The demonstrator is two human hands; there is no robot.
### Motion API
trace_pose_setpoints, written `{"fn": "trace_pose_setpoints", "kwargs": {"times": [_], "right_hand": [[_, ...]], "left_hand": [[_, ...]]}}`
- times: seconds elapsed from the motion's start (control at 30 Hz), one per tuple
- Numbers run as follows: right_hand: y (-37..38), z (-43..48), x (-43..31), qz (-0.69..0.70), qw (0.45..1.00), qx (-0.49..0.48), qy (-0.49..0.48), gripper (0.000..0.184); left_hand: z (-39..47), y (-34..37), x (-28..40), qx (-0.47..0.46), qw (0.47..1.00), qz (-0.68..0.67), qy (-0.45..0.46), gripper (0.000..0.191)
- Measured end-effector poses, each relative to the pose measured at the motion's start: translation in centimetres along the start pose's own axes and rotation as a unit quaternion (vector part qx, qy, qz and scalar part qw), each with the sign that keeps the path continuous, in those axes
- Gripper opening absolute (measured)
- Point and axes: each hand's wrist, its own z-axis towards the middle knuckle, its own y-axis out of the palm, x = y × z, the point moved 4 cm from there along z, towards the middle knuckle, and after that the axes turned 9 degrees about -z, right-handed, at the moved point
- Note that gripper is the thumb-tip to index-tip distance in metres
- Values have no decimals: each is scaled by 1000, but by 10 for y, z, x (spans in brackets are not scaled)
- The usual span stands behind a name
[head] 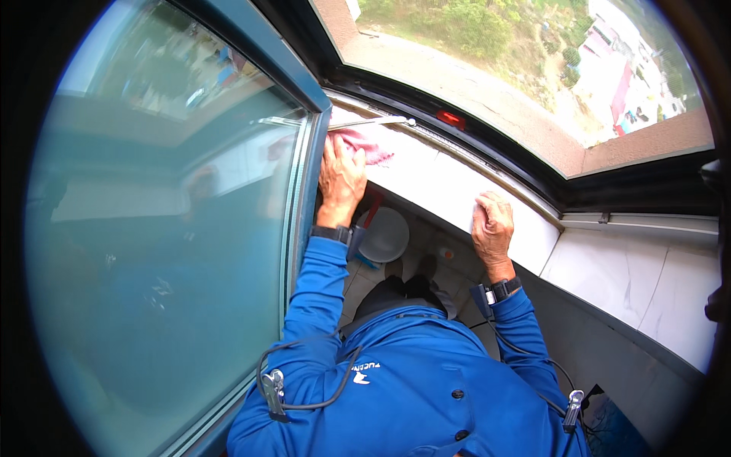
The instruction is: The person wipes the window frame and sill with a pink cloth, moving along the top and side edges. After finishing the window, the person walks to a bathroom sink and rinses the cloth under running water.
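Observation:
My left hand (342, 174) is on a pink cloth (368, 149) at the left part of the white window sill (440, 177), close beside the edge of the opened window sash (309, 148). The fingers press onto the cloth, and part of it is hidden under them. A metal stay arm (374, 121) runs just above the cloth, from the sash to the dark window frame (514, 165). Farther right, my right hand (494, 228) rests at the sill's front edge with its fingers curled in. Nothing shows inside it.
Below the sill, a round pale basin (384, 235) with a red handle-like piece (374, 208) beside it stands on the tiled floor (357, 285) near my feet. Cables (314, 407) are clipped to my sleeves. The glass pane (171, 228) fills the left side. White tiles (605, 274) continue right.

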Motion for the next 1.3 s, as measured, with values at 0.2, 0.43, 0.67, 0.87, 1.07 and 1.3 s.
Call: {"fn": "trace_pose_setpoints", "kwargs": {"times": [0.2, 0.43, 0.67, 0.87, 1.07, 1.3], "right_hand": [[3, -2, 0, -27, 999, -9, -19, 15], [2, 3, -3, -17, 999, 11, -26, 17], [4, -2, 7, -19, 999, -19, -25, 16], [16, 3, -25, -150, 986, -12, -69, 37], [37, -55, -106, 285, 887, -358, 51, 39], [3, -119, -155, 317, 874, -368, -12, 81]], "left_hand": [[13, 15, 0, -50, 999, -3, -16, 50], [-89, 11, 87, -60, 965, -83, 240, 37], [-200, -28, 37, -153, 936, -309, 66, 27], [-248, -35, -41, -92, 715, -600, -346, 29], [-251, -58, -14, -133, 683, -652, -302, 42], [-254, -78, 24, -215, 618, -708, -267, 34]]}}
